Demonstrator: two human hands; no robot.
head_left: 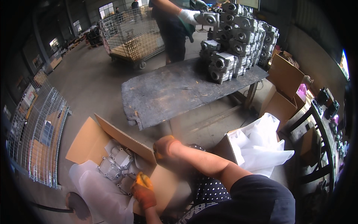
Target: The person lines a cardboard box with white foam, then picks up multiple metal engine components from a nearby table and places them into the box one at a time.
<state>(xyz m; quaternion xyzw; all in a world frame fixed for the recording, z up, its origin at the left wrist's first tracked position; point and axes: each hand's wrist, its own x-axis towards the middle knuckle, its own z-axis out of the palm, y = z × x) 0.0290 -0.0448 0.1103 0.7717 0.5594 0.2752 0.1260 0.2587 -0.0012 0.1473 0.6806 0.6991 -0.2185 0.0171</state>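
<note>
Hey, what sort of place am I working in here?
Likely a factory workshop or warehouse: there are stacked metal castings, a wheeled wire cage, and an open cardboard box with metal parts inside.

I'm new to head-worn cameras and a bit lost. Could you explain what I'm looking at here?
There is no machine: a person works with two gloved hands. The single picture comes from a wide fisheye camera on their head, looking down, so straight edges bend. The left hand is at the grey castings inside an open cardboard box; the right hand is by its raised flap. I can't tell whether either grips anything. On the dark table ahead stands a stack of metal parts; a co-worker's gloved hand holds another part.
</note>
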